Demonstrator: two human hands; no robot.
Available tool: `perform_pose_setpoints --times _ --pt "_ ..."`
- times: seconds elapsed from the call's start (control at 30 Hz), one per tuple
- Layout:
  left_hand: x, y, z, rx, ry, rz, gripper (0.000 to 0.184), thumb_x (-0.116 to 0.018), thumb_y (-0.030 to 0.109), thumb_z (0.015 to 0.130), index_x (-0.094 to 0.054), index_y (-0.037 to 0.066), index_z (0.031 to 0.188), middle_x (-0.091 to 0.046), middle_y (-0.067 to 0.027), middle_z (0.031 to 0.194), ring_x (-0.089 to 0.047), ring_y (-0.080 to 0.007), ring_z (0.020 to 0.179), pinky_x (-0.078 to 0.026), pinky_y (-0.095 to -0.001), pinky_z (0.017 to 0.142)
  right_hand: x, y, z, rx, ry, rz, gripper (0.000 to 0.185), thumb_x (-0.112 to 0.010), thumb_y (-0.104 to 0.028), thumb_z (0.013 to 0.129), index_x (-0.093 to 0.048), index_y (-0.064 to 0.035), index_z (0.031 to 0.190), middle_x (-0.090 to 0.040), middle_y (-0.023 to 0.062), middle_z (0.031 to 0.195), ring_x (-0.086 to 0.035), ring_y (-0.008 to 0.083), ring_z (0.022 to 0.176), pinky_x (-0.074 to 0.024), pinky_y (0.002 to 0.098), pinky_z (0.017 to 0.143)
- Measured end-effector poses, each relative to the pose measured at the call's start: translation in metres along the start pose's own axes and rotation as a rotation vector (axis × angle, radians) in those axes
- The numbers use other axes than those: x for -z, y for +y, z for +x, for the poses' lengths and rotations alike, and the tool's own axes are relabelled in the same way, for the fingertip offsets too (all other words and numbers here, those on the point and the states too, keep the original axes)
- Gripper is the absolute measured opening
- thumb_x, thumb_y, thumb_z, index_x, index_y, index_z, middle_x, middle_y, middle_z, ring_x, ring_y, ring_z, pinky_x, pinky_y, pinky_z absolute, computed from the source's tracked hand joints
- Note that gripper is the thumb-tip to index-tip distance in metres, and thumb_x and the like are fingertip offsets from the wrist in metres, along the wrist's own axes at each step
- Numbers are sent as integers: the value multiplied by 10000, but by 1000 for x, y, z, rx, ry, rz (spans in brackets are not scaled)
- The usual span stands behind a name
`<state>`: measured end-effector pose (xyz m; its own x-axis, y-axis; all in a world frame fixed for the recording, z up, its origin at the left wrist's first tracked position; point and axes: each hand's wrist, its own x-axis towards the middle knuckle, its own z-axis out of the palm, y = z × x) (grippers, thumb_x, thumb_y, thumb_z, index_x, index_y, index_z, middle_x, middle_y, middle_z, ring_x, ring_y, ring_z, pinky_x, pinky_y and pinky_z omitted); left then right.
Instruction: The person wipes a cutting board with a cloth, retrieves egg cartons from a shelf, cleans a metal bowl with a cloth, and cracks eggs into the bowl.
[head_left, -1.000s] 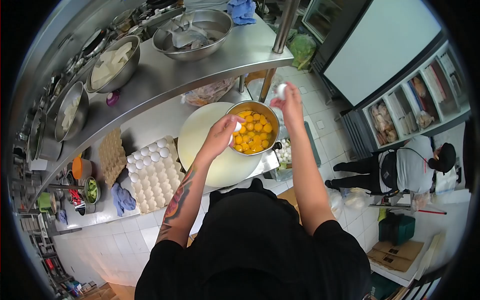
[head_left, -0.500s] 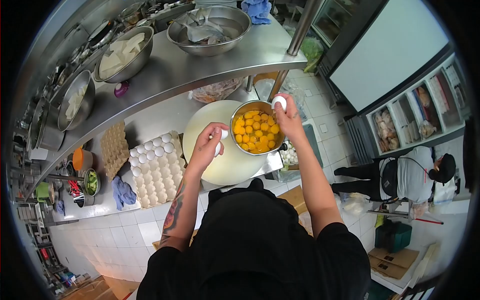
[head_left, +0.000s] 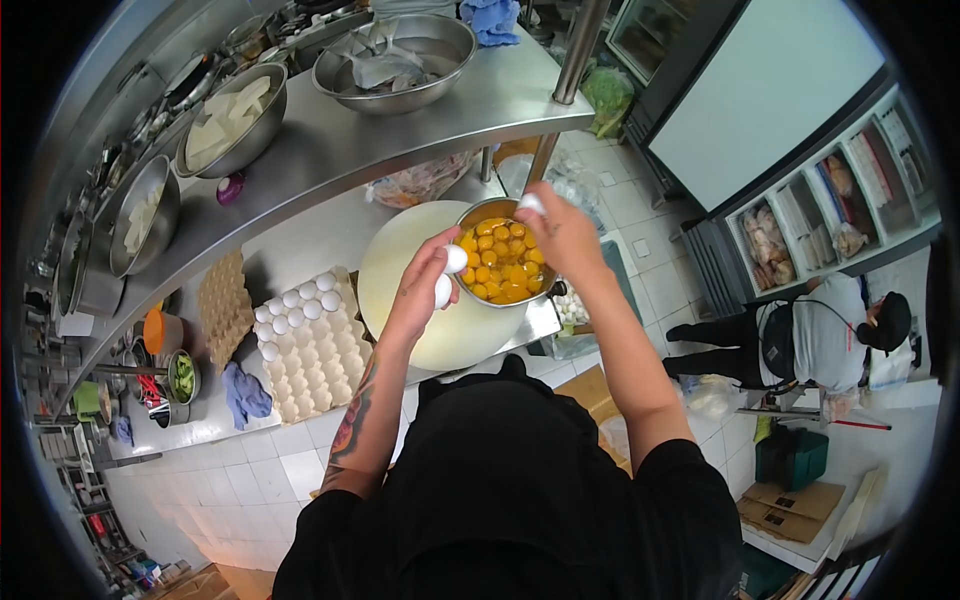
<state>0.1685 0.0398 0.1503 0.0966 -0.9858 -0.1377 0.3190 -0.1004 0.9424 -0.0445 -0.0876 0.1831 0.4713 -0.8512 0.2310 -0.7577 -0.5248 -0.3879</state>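
My left hand [head_left: 424, 285] is closed around two white eggs [head_left: 455, 259], just left of a steel pot [head_left: 487, 210]. Over the pot's upper right side, my right hand [head_left: 562, 232] holds a white egg [head_left: 532, 203] in its fingers. Many orange yolks [head_left: 505, 262] lie in the pot, which stands on a round pale board [head_left: 400, 245]. Further left, an egg tray [head_left: 318, 365] has several white eggs at its upper end and bare cups below.
A steel shelf [head_left: 330, 160] with bowls of fish [head_left: 388, 72] and white slabs [head_left: 230, 120] runs above the counter. Left are an empty carton [head_left: 222, 305] and blue cloth [head_left: 246, 394]. At the right, another person [head_left: 800, 335] stands below an open fridge drawer [head_left: 835, 190].
My right hand has moved from the pot's right, inward over its upper rim, with the egg. My left hand stays beside the pot, now nearer its left rim. The camera view has shifted slightly.
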Motion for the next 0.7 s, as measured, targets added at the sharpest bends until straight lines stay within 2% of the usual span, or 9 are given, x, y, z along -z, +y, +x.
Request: perform_pose_setpoints --times 0.07,0.17,0.27,0.33,0.4,0.47,0.57,0.6,0.7 --pt "2 -7 6 8 2 22 384 -462 293 1106 -553 79 1411 -655 -88 966 -556 -95 611 -409 -227 518 15 20 -10 -90 262 409 330 -575 -375 1029 -577 -109 1224 -715 234 987 -718 409 866 -560 472 759" --pt "-2 -18 16 5 39 34 399 -465 292 1103 -546 70 1425 -664 -81 968 -560 -90 627 -415 -227 523 -5 95 -31 -322 383 684 360 -599 -305 1018 -589 -69 1289 -714 250 1079 -713 394 957 -562 442 809" --pt "-12 -23 22 20 43 4 415 -488 311 1097 -551 67 1427 -670 -71 970 -565 -84 643 -424 -225 537 -34 150 -49 -431 124 287 466 -630 -252 997 -540 -56 1411 -674 251 1200 -693 343 1045 -555 411 841" --pt "-22 -20 32 34 8 -17 422 -507 325 1092 -557 67 1423 -673 -67 975 -568 -81 653 -429 -224 547 -40 136 -60 -76 311 -204 589 -701 -205 948 -497 -65 1483 -620 225 1270 -660 275 1095 -548 370 873" --pt "-32 -21 35 32 -71 235 438 -551 341 1077 -567 64 1415 -681 -58 981 -579 -77 668 -439 -224 564 -5 56 -51 -34 130 579 652 -759 -165 903 -494 -70 1491 -598 193 1254 -643 219 1082 -552 338 856" --pt "-43 -25 39 -19 -106 280 451 -563 342 1073 -562 56 1421 -685 -52 971 -582 -72 675 -439 -222 559 1 11 -46 160 -97 813 665 -776 -122 894 -487 -61 1490 -620 140 1180 -651 192 1005 -552 317 844" --pt "-49 -27 43 -79 -82 271 518 -529 384 1084 -517 25 1458 -690 -42 900 -587 -67 672 -435 -216 546 -15 23 -20 194 -316 944 582 -728 -117 945 -493 -61 1475 -640 94 1110 -659 170 923 -558 293 791" --pt "-47 -17 39 -37 -64 230 541 -500 403 1092 -495 19 1472 -683 -42 870 -583 -69 660 -430 -215 545 -27 38 -9 38 -318 1054 458 -656 -146 1004 -517 -52 1430 -658 73 1020 -679 165 821 -567 297 714" --pt "-32 -12 35 -12 -31 185 570 -448 429 1105 -462 12 1493 -670 -42 822 -573 -73 637 -423 -217 542 -40 62 33 -372 161 1285 359 -530 -228 1066 -540 -37 1370 -664 105 964 -665 160 697 -555 313 611"
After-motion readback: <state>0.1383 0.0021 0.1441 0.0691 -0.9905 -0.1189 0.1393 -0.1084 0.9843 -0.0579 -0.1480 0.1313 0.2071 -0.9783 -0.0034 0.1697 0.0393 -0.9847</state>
